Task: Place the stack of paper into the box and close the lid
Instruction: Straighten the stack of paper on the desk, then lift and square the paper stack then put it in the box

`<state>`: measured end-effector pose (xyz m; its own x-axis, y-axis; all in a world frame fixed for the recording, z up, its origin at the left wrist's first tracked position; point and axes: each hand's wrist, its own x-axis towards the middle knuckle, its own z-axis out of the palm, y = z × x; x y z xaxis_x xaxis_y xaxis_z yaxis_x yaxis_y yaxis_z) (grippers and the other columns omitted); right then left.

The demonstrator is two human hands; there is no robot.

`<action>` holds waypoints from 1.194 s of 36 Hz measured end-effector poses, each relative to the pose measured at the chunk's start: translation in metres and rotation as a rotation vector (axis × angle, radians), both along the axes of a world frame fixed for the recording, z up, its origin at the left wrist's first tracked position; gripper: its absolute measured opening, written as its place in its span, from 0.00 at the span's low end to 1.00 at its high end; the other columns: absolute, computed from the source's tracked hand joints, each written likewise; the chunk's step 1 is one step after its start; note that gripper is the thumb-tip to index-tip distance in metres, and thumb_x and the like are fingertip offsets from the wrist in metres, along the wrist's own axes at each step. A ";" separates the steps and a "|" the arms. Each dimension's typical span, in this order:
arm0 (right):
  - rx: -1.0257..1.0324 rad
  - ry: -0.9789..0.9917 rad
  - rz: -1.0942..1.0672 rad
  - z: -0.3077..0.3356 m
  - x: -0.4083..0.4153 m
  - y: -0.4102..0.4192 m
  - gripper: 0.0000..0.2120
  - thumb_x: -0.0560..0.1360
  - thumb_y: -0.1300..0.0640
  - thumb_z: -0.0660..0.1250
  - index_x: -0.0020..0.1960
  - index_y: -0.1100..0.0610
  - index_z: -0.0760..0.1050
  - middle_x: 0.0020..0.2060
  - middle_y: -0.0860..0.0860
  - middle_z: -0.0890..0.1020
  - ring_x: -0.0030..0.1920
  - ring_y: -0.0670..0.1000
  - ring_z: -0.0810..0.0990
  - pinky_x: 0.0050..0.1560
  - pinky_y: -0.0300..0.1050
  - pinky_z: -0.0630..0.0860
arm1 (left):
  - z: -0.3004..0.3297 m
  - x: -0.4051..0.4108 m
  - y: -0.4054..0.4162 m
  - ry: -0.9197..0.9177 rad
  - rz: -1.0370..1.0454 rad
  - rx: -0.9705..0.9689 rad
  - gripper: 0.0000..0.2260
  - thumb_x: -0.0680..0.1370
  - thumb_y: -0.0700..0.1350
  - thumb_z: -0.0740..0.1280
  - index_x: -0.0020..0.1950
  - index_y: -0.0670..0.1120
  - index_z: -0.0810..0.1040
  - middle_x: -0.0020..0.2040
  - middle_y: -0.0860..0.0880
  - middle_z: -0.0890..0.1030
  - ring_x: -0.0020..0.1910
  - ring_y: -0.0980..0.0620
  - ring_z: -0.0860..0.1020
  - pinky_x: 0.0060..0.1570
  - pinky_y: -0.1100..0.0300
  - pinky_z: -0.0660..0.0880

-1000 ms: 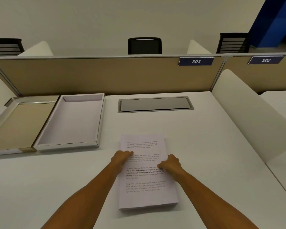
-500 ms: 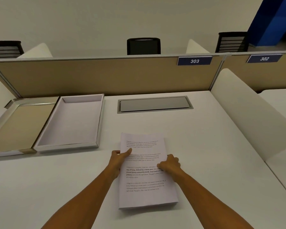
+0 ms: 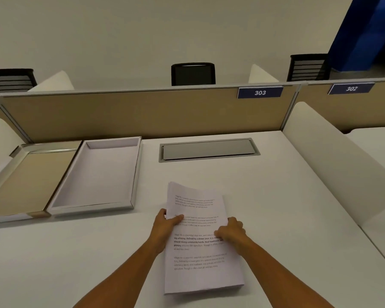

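A thick stack of printed paper lies on the white desk in front of me. My left hand grips its left edge, thumb on top and fingers underneath, and that edge and the far left corner are raised off the desk. My right hand holds the right edge with curled fingers. The open box, a shallow white tray, sits to the left of the stack with nothing in it. Its lid, tan inside, lies flat and open further left, joined to the box along its side.
A grey cable hatch is set into the desk behind the stack. A tan partition with label 303 closes the far edge. A white curved divider bounds the right side. Black chairs stand beyond the partition.
My left hand slid from the top of the page to the stack's left edge and gripped it. The left side of the stack has lifted. My right hand moved onto the right edge.
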<state>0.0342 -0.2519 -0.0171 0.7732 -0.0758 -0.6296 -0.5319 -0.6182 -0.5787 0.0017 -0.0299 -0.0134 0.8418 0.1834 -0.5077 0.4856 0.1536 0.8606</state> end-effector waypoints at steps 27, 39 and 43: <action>0.832 -0.491 -0.166 0.049 -0.030 -0.021 0.21 0.72 0.49 0.73 0.63 0.50 0.76 0.55 0.54 0.86 0.53 0.57 0.87 0.51 0.59 0.85 | 0.067 -0.037 -0.014 -0.520 0.080 0.148 0.16 0.71 0.52 0.73 0.56 0.54 0.73 0.47 0.58 0.83 0.46 0.51 0.85 0.38 0.56 0.84; 0.781 -0.621 -0.064 0.056 -0.061 0.010 0.24 0.81 0.56 0.63 0.54 0.23 0.70 0.49 0.36 0.82 0.54 0.42 0.83 0.42 0.40 0.84 | 0.063 -0.053 -0.019 -0.683 0.195 0.258 0.18 0.72 0.48 0.69 0.52 0.72 0.72 0.49 0.61 0.81 0.51 0.55 0.81 0.42 0.61 0.83; 0.760 -0.653 -0.054 0.057 -0.063 0.010 0.19 0.78 0.51 0.66 0.59 0.27 0.70 0.52 0.40 0.82 0.56 0.45 0.82 0.46 0.44 0.85 | 0.060 -0.061 -0.020 -0.707 0.213 0.307 0.22 0.73 0.45 0.69 0.53 0.73 0.71 0.48 0.65 0.80 0.52 0.58 0.80 0.41 0.64 0.83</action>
